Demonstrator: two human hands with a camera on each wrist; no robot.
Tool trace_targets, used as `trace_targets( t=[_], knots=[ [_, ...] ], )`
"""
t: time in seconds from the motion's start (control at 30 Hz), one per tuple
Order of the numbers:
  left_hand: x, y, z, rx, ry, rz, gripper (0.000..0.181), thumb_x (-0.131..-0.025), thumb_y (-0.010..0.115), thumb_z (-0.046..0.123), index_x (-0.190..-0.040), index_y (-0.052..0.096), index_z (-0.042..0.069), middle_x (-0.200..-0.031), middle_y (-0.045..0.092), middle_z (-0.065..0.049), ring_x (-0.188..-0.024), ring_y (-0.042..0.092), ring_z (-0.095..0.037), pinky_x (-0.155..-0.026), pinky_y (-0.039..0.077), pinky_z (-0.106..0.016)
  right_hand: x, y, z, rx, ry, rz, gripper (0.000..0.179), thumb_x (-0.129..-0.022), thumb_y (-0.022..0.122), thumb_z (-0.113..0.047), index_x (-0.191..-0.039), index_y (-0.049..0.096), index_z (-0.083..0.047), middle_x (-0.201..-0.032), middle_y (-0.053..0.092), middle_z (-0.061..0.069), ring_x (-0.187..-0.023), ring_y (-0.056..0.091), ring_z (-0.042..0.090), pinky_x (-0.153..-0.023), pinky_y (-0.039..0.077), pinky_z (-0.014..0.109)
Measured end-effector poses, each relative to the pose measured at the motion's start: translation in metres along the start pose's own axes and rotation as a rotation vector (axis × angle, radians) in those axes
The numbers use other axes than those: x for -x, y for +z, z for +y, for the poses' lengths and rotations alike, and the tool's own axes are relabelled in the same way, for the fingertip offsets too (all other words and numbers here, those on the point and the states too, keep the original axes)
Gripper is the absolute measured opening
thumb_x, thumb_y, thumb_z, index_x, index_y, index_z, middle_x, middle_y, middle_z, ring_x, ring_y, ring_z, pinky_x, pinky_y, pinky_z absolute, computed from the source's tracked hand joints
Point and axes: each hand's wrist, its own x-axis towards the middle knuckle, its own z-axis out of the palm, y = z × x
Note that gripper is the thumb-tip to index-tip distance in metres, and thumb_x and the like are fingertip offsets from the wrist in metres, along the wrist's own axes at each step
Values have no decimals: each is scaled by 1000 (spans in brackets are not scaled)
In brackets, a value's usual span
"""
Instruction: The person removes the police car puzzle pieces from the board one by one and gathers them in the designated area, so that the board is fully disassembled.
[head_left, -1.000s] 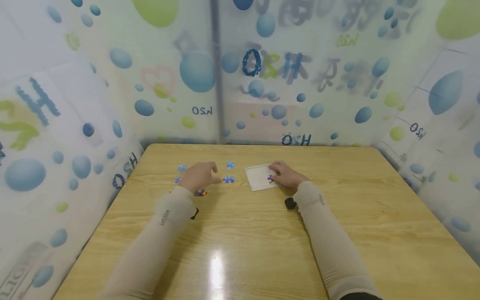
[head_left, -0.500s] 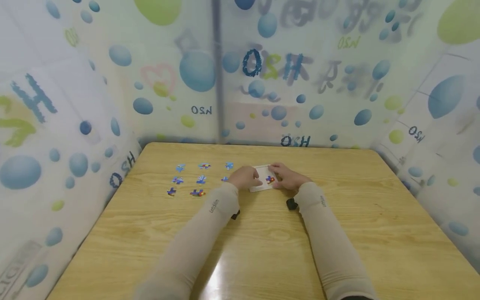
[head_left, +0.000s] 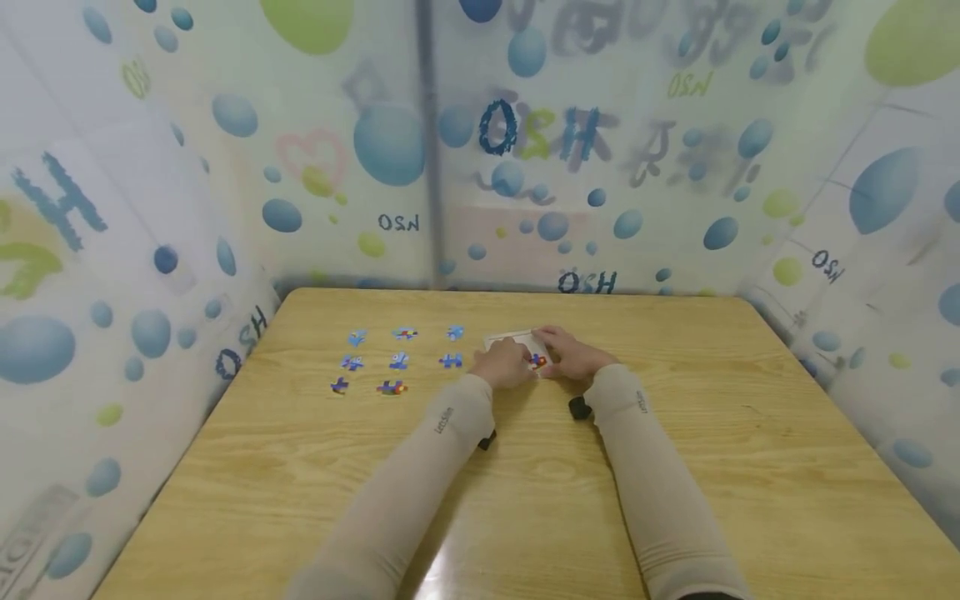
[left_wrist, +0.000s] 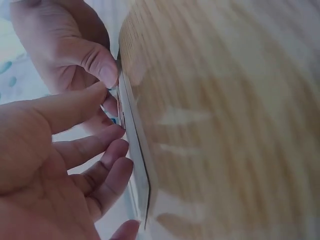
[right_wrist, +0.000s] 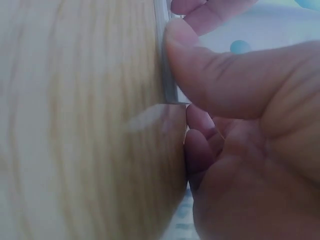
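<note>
A shallow white puzzle tray point(head_left: 497, 339) lies on the wooden table under both hands. In its lower right part sits a red and blue jigsaw piece point(head_left: 538, 361). My left hand point(head_left: 504, 364) reaches over the tray from the left; in the left wrist view its bent thumb and index fingertip stand at either side of the piece. My right hand point(head_left: 576, 356) grips the tray's right side. The right wrist view shows its thumb point(right_wrist: 217, 75) along the tray's edge point(right_wrist: 168, 75) near a corner. Much of the tray is hidden by the hands.
Several loose jigsaw pieces point(head_left: 399, 361), mostly blue, lie spaced out in rows to the left of the tray. The wooden table point(head_left: 675, 333) runs back to a patterned curtain point(head_left: 637, 167), with more curtain at both sides.
My left hand has moved right from among the loose pieces to the tray, its fingers now at the piece there. My right hand stays at the tray's right side.
</note>
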Motion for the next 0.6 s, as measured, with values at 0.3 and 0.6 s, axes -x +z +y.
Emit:
trace_targets(
  t=[0.3, 0.6],
  knots=[
    [2, -1, 5, 218, 62, 52, 18, -102, 60, 18, -108, 67, 2, -99, 68, -7, -84, 61, -19, -86, 52, -38, 1, 0, 2, -55, -17, -2, 79, -101, 63, -11, -161, 14, -1, -165, 7, 24, -152, 7, 44, -120, 18, 60],
    [-7, 4, 9, 343, 49, 108, 16, -97, 65, 9, -111, 69, 2, -113, 69, -11, -93, 63, -21, -79, 53, -32, 1, 1, 4, -91, 3, -1, 76, -101, 63, -8, -162, 17, -5, -166, 5, 20, -152, 3, 43, -121, 15, 62]
  ],
)
